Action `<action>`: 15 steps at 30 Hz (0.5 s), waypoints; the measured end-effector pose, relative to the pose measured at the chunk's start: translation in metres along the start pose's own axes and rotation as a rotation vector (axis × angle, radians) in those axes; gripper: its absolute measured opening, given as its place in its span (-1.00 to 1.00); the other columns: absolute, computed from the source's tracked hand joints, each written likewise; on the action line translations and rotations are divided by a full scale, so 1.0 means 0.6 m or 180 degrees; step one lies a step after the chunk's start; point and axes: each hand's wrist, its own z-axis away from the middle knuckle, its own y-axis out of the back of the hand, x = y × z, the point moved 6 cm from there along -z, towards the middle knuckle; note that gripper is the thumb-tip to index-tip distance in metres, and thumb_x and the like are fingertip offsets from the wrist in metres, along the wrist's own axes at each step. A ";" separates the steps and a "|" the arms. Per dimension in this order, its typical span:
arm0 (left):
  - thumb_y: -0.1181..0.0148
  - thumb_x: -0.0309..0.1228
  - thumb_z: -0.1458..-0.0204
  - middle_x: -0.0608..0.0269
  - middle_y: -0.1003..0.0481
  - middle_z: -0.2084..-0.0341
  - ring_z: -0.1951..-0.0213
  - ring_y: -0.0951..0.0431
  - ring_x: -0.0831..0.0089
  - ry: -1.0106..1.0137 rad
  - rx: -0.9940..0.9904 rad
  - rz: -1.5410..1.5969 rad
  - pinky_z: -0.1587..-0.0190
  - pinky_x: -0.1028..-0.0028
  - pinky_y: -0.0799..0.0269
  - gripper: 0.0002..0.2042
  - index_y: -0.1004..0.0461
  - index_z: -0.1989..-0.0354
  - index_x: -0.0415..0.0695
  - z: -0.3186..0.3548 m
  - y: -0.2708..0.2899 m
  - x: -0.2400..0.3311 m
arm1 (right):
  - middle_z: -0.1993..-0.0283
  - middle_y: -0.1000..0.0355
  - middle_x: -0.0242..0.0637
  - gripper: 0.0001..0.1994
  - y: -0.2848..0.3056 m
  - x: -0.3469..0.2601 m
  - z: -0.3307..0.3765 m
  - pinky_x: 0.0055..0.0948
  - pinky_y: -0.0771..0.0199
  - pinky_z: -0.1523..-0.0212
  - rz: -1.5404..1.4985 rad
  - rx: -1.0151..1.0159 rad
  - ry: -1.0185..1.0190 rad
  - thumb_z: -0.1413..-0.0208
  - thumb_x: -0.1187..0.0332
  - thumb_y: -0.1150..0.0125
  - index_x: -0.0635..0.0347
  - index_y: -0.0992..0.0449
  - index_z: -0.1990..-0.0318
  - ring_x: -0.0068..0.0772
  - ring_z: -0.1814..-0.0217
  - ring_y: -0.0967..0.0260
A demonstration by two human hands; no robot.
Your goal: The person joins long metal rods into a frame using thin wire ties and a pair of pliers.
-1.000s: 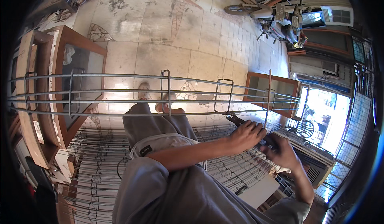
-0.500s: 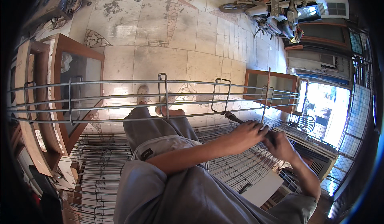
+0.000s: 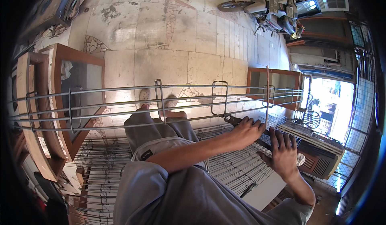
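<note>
A long cage of steel bars (image 3: 185, 104), with rectangular stirrups along it, runs across in front of me. At the lower corner of one stirrup (image 3: 220, 98) sits the head of a dark, pincer-like metal tool (image 3: 230, 119). My left hand (image 3: 248, 130) is closed round this tool, and its handle runs down to the right beneath the fingers. My right hand (image 3: 284, 154) is open, fingers spread, beside the handle end; I cannot tell whether the fingertips touch it. A thin reddish rod (image 3: 267, 84) stands upright between the hands, crossing the bars.
Below the cage lie many thin steel bars (image 3: 98, 172) and a white panel (image 3: 261, 185). Wood-framed glass panels stand at left (image 3: 82, 88) and right (image 3: 257, 80). A motorcycle (image 3: 277, 12) is parked at the far right, and a wire grille (image 3: 364, 100) borders the right side.
My right hand has opened from a closed grip near the rod and moved slightly down. The left hand stays on the tool. The cage's left part sits lower in view.
</note>
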 end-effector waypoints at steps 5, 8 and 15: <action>-0.43 -0.27 0.12 -0.14 -0.48 0.08 0.01 -0.54 0.05 -0.0092 -0.0197 0.0656 -0.03 0.22 -0.46 -0.39 -0.38 -0.04 -0.43 0.002 0.007 -0.007 | 0.06 -0.44 -0.10 -0.40 -0.048 0.007 0.020 -0.24 -0.49 0.24 0.0199 0.0211 0.0231 -0.07 0.19 -0.33 0.38 -0.37 -0.21 -0.12 0.19 -0.44; -0.38 -0.16 0.02 -0.16 -0.46 0.02 -0.04 -0.50 0.00 -0.0170 -0.0262 0.1472 -0.10 0.20 -0.43 -0.38 -0.37 -0.08 -0.40 0.017 0.037 -0.023 | 0.26 -0.48 -0.07 -0.53 -0.068 0.013 0.012 -0.32 -0.50 0.41 -0.1215 -0.0165 -0.0017 -0.15 0.18 -0.27 0.37 -0.45 -0.09 -0.14 0.39 -0.48; -0.30 -0.13 -0.09 0.07 -0.53 0.12 0.03 -0.57 0.15 0.0465 0.0518 0.1326 -0.05 0.17 -0.43 -0.56 -0.42 0.05 -0.23 0.048 0.124 -0.038 | 0.53 -0.46 -0.15 -0.44 -0.198 0.029 0.082 -0.37 -0.47 0.67 -0.6264 -0.2505 -0.2784 -0.34 -0.11 0.03 0.36 -0.44 0.08 -0.34 0.64 -0.43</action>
